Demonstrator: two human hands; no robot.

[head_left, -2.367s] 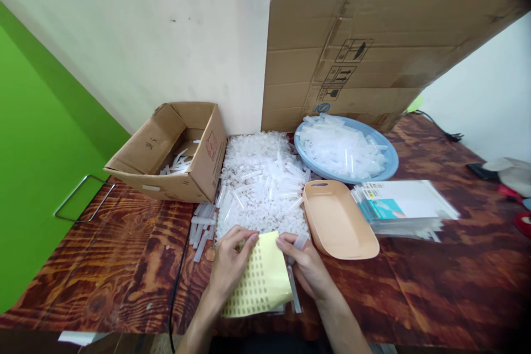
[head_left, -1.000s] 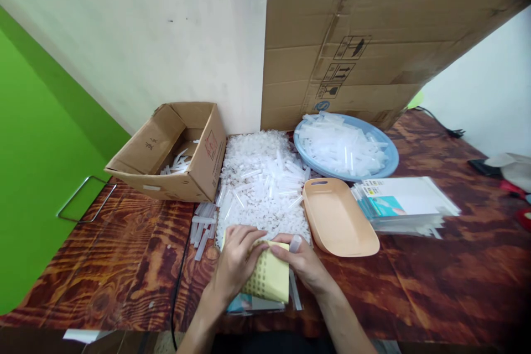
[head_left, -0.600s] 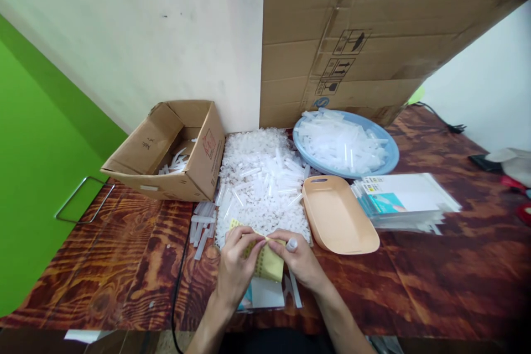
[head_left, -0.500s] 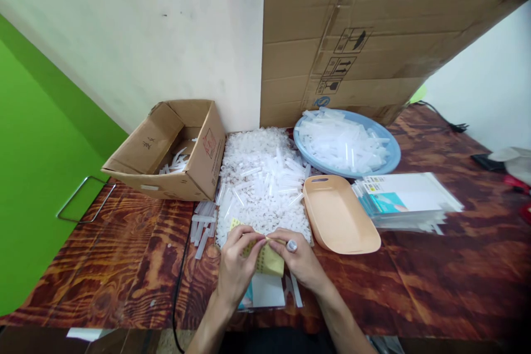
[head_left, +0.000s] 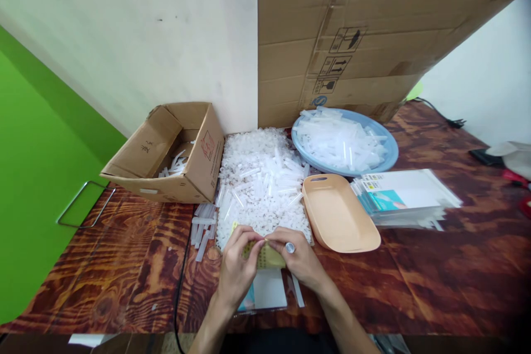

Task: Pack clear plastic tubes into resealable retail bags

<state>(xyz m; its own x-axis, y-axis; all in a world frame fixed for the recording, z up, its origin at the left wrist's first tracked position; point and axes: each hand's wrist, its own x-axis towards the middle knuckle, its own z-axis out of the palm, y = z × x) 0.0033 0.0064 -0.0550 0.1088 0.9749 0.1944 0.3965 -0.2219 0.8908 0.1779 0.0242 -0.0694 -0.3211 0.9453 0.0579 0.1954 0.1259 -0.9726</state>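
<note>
Paper backing, yellow and dotted with small labels, makes up the sticker sheet (head_left: 265, 255) held just above the near edge of the table (head_left: 415, 287), in front of the heap of clear plastic tubes (head_left: 261, 182). The left hand (head_left: 237, 271) pinches its top edge between thumb and fingertips. The right hand (head_left: 302, 263) pinches the same edge and also tucks a small clear tube (head_left: 290, 247) among its fingers. The sheet looks thin, light and floppy, likely to curl or crease, so it seems best gripped at the margin with both hands. A flat packet (head_left: 265, 292) lies beneath. To the right sits a peach tray (head_left: 338, 221).
</note>
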